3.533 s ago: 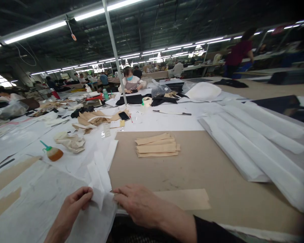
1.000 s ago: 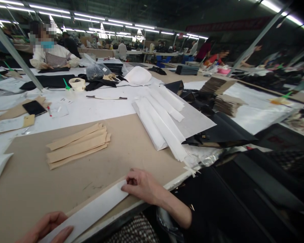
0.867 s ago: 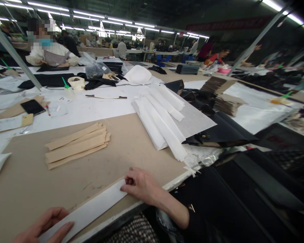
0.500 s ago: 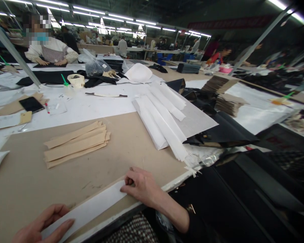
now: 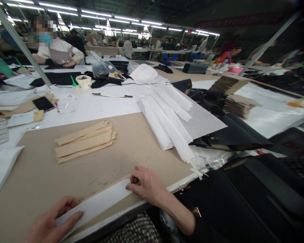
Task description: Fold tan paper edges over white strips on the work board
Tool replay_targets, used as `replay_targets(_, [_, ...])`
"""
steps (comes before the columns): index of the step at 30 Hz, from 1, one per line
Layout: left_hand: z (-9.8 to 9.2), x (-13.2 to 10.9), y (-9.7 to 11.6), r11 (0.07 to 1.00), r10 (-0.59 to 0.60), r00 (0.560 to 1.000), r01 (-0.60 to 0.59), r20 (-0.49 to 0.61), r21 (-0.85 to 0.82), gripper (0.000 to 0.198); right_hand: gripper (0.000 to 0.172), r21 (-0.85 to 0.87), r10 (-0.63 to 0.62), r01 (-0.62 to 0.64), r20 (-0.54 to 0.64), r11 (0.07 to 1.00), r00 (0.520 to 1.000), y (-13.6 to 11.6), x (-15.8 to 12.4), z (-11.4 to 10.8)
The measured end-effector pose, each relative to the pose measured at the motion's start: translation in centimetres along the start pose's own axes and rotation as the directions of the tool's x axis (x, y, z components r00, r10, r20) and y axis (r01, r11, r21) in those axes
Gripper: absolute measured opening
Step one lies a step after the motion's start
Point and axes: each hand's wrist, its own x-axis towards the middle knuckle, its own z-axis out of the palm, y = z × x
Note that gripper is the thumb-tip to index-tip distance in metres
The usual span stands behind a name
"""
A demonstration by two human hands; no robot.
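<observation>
White-covered worktable (image 5: 116, 108) fills most of the view, big brown board (image 5: 142, 145) on its near part. Black material (image 5: 243, 209) heaped lower right, beside the table edge. Co-worker (image 5: 62, 54) in a checked apron sits across the table, hands down on dark cloth. Fan of white strips (image 5: 167, 125) overlaps the board's right side, ends toward the near edge. Pile of tan strips (image 5: 84, 140) lies mid-board, well apart from both hands.

Left hand (image 5: 50, 219), near edge: thumb over the top of the white strip (image 5: 103, 199), fingers curled at its far side, gripping the left end between them. Right hand (image 5: 148, 185): thumb and forefinger pinch the right end. White strip lies slantwise along the board's near edge, stretched between the hands, right end farther from the person.

Dark phone (image 5: 43, 103) back left; red pen (image 5: 57, 107) just beside it.
</observation>
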Motion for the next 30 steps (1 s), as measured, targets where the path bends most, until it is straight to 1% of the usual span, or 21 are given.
replay_targets(2, [-0.3, -0.4, 0.6, 0.999, 0.025, 0.997, -0.028, 0.069, 0.04, 0.043, 0.014, -0.009, 0.001, -0.001, 0.001, 1.0, 1.0, -0.1, 0.0, 0.1])
replay_targets(4, [-1.0, -0.9, 1.2, 0.995, 0.072, 0.992, -0.078, 0.1, 0.062, 0.037, 0.011, -0.013, -0.006, 0.007, 0.004, 1.0, 1.0, -0.1, -0.1, 0.1])
replay_targets(5, [-1.4, -1.2, 1.5, 0.995, 0.089, 0.99, -0.094, 0.109, 0.046, 0.035, 0.01, -0.015, -0.015, 0.015, 0.008, 1.0, 1.0, -0.1, -0.1, 0.2])
replay_targets(7, [-2.3, -1.6, 1.7, 0.996, 0.086, 0.989, -0.083, 0.121, -0.026, 0.035, 0.01, -0.023, -0.035, 0.036, 0.024, 0.999, 0.999, -0.1, 0.0, 0.3])
replay_targets(9, [-3.1, -1.8, 1.3, 0.993, 0.066, 0.992, -0.054, 0.11, -0.107, 0.038, 0.014, -0.035, -0.05, 0.051, 0.049, 0.998, 0.998, 0.1, 0.2, 0.4])
replay_targets(11, [-3.6, -2.1, 0.6, 0.988, 0.049, 0.995, -0.035, 0.09, -0.152, 0.039, 0.017, -0.041, -0.049, 0.052, 0.074, 0.998, 0.996, 0.2, 0.4, 0.5])
replay_targets(14, [-3.7, -2.3, -0.3, 0.987, 0.04, 0.997, -0.03, 0.062, -0.155, 0.037, 0.02, -0.038, -0.038, 0.042, 0.098, 0.998, 0.994, 0.3, 0.5, 0.6])
replay_targets(16, [-3.5, -2.4, -0.6, 0.989, 0.04, 0.997, -0.031, 0.059, -0.147, 0.034, 0.022, -0.035, -0.038, 0.042, 0.105, 0.999, 0.994, 0.3, 0.5, 0.6])
replay_targets(23, [-3.5, -2.5, 0.1, 0.995, 0.04, 0.998, -0.034, 0.057, -0.094, 0.031, 0.024, -0.005, -0.055, 0.056, 0.108, 0.998, 0.993, 0.5, 0.5, 0.6])
replay_targets(30, [-3.4, -2.8, 0.2, 0.999, 0.031, 0.999, -0.03, 0.031, -0.018, 0.028, 0.023, -0.042, -0.047, 0.052, 0.104, 0.998, 0.994, 0.5, 0.6, 0.6])
